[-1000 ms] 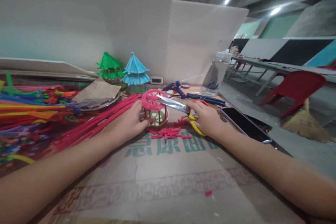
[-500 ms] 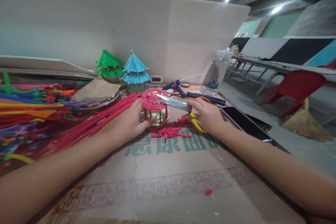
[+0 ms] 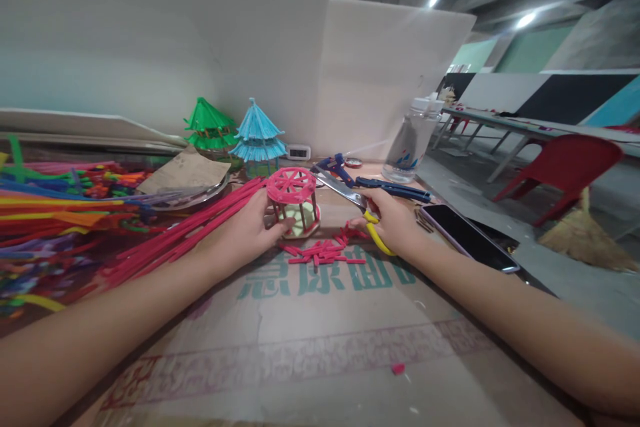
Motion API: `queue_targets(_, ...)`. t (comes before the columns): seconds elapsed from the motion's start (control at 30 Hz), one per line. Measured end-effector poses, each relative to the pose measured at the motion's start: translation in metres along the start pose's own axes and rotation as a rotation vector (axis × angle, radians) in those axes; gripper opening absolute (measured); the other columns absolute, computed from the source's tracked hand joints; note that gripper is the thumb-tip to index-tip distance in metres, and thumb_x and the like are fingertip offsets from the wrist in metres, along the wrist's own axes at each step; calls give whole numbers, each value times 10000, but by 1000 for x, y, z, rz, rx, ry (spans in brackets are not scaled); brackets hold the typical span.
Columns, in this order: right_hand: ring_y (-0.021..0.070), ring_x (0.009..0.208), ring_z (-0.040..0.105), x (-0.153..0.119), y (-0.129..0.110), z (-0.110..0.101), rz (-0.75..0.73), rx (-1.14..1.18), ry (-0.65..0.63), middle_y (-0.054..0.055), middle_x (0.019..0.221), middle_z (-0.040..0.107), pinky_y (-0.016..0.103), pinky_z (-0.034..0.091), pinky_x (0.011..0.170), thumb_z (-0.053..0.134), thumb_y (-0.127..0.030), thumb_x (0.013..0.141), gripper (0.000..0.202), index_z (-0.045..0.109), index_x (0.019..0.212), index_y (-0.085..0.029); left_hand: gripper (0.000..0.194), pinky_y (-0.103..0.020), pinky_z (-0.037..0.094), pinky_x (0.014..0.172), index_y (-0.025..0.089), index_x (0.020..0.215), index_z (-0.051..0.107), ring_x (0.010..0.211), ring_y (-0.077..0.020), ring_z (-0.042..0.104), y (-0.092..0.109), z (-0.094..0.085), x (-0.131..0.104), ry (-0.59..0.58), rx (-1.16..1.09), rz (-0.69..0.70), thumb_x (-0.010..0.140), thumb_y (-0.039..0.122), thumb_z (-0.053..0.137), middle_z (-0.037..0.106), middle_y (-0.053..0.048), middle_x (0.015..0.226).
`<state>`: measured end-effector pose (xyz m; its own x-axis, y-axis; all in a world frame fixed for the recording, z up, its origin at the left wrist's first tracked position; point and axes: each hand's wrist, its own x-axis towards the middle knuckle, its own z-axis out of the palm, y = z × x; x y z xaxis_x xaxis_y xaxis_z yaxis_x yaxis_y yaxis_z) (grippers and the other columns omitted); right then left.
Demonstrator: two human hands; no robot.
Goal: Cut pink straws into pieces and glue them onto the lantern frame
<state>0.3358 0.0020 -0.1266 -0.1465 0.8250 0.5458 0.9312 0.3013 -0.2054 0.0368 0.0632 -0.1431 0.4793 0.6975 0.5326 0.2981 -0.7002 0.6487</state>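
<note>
My left hand (image 3: 257,230) grips a small pavilion model (image 3: 292,187) by its left side. The model has a pink wheel-like top, thin brown posts and a pale green base with a pink edge. In my right hand (image 3: 393,220) is a pair of scissors (image 3: 373,227) with yellow handles, the blades pointing left and up, just right of the model's top and apart from it. Below the model lies a pile of short pink cut pieces (image 3: 325,252). Long pink pipe cleaners (image 3: 185,233) stretch along the table beside my left forearm.
Behind stand a green pavilion model (image 3: 207,123) and a blue one (image 3: 257,130). A glue gun (image 3: 336,167), a dark blue tool (image 3: 393,188) and a water bottle (image 3: 410,140) are at the back. A phone (image 3: 467,238) lies right; coloured pipe cleaners (image 3: 65,207) fill the left.
The scissors have drawn back to the right, off the model's pink top, and their blades now angle more upward. My left hand still holds the model, which has tilted slightly.
</note>
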Motion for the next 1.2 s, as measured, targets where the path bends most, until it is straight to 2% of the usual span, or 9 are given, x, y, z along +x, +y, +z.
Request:
queue_targets(0.27, 263, 878, 617, -1, -2, 0, -153, -13, 21, 91, 968, 644, 359, 489, 763, 690, -475, 880, 420, 619, 1178, -189, 485, -484, 554, 1028, 244, 1323, 523, 1187, -289, 648, -1, 1, -1, 0, -54, -12, 892, 418, 662, 615, -108, 1330)
queue_targets(0.57, 239, 825, 621, -1, -2, -2, -179, -54, 33, 74, 950, 663, 333, 481, 724, 743, -422, 857, 402, 627, 1173, -203, 485, -479, 571, 972, 232, 1319, 541, 1166, -302, 645, -2, -2, -6, -19, -22, -6, 879, 388, 675, 628, -127, 1286)
queue_targets(0.77, 222, 751, 609, -3, 3, 0, -194, -133, 47, 73, 914, 677, 319, 466, 684, 774, -413, 828, 359, 661, 1078, -182, 461, -463, 581, 930, 226, 1286, 563, 1100, -293, 667, 1, -2, -6, -19, 14, -29, 864, 366, 686, 653, -116, 1226)
queue_targets(0.93, 219, 748, 617, -4, 6, 0, -208, -152, 61, 73, 910, 689, 310, 451, 680, 721, -409, 868, 318, 665, 1096, -193, 479, -454, 579, 941, 227, 1319, 532, 1116, -283, 662, 0, -2, -6, -23, 21, -11, 873, 337, 669, 634, -118, 1264)
queue_targets(1.07, 221, 748, 625, -5, 5, 0, -212, -162, 72, 59, 872, 686, 300, 439, 662, 748, -394, 841, 295, 679, 1053, -201, 466, -466, 574, 957, 223, 1300, 542, 1118, -282, 659, -3, -1, -6, -27, 15, -5, 865, 326, 672, 635, -117, 1254)
queue_targets(1.2, 231, 776, 631, -4, 3, 1, -161, -133, 58, 69, 894, 675, 310, 450, 675, 727, -483, 858, 377, 668, 1092, -194, 492, -480, 562, 982, 233, 1325, 532, 1150, -290, 645, -3, -2, -4, -12, 28, 9, 864, 331, 672, 626, -115, 1268)
